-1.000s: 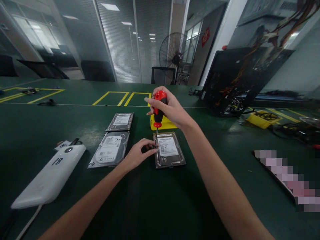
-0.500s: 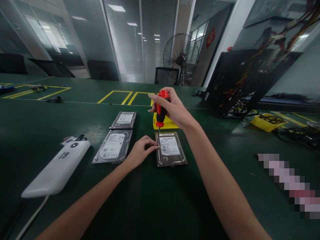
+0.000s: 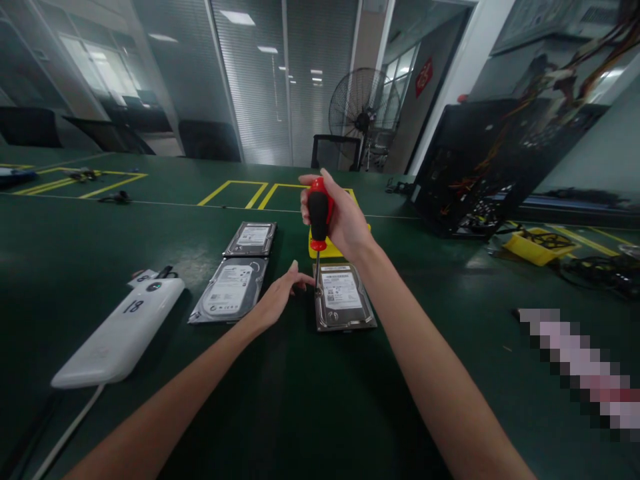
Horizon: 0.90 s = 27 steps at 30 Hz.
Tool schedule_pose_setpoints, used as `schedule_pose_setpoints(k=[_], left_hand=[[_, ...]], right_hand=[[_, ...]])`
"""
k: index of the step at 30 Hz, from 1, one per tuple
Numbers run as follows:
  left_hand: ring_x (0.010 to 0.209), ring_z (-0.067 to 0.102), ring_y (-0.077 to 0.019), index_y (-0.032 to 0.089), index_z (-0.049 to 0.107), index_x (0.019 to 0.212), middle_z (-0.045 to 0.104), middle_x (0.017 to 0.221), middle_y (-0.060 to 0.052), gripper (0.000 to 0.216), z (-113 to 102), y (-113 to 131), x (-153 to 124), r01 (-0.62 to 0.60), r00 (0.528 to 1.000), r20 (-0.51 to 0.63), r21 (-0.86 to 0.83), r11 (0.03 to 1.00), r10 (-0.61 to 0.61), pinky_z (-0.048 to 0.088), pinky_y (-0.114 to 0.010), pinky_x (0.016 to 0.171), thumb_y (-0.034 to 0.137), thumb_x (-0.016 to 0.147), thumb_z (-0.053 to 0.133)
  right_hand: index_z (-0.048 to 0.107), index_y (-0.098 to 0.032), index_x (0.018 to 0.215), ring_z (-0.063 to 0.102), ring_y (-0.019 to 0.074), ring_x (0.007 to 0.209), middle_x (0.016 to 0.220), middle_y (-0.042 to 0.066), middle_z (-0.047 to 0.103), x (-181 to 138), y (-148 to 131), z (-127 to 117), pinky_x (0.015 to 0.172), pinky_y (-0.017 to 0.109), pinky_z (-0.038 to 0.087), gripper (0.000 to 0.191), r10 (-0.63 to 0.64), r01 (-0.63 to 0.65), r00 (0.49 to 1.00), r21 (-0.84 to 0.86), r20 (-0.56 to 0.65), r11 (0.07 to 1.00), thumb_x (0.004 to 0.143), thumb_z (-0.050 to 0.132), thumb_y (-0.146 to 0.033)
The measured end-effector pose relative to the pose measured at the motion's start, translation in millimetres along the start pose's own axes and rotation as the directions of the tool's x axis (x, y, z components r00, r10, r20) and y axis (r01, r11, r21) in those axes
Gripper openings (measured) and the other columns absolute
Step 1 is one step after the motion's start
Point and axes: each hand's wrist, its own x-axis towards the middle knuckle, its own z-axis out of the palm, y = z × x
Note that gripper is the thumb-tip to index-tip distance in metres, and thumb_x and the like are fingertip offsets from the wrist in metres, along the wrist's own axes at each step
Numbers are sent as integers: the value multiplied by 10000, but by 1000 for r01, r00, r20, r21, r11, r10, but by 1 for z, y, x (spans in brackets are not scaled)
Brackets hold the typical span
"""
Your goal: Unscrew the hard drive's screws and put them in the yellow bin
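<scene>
Screwdriver [image 3: 319, 217], red and black, stands upright in the right hand [image 3: 340, 217], whose fingers wrap its handle; the tip meets the far left corner of a hard drive [image 3: 344, 298] lying flat on the green surface [image 3: 300, 400]. Left hand [image 3: 280, 297] rests just left of that drive, fingers loosely spread, fingertips seemingly touching its edge. Two more drives [image 3: 231, 291] lie further left, near a white device [image 3: 120, 337]. A yellow tray [image 3: 330, 248] sits beyond.

Head camera looks forward, down (close) at table [image 3: 150, 413].
</scene>
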Motion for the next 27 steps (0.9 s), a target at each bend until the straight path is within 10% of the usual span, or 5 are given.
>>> schedule_pose_setpoints(k=[9,27], left_hand=[[823,528,-207,166,683,900,599,815,-53,729,5,-4,-3,-92,995,-47,27,995,93,409,-360,808,602,935,100],[677,461,-185,179,654,839,419,602,4,729,4,5,-6,-39,999,34,-16,999,40,411,-336,725,641,914,94]], right_hand=[[472,-227,810,445,61,520,705,-34,515,-4,3,6,426,209,356,357,-107,107,994,20,-15,994,733,624,-541],[484,-208,835,537,77,595,748,-19,575,-7,-9,0,591,237,502,402,70,-63,984,-48,163,997,718,640,-560]])
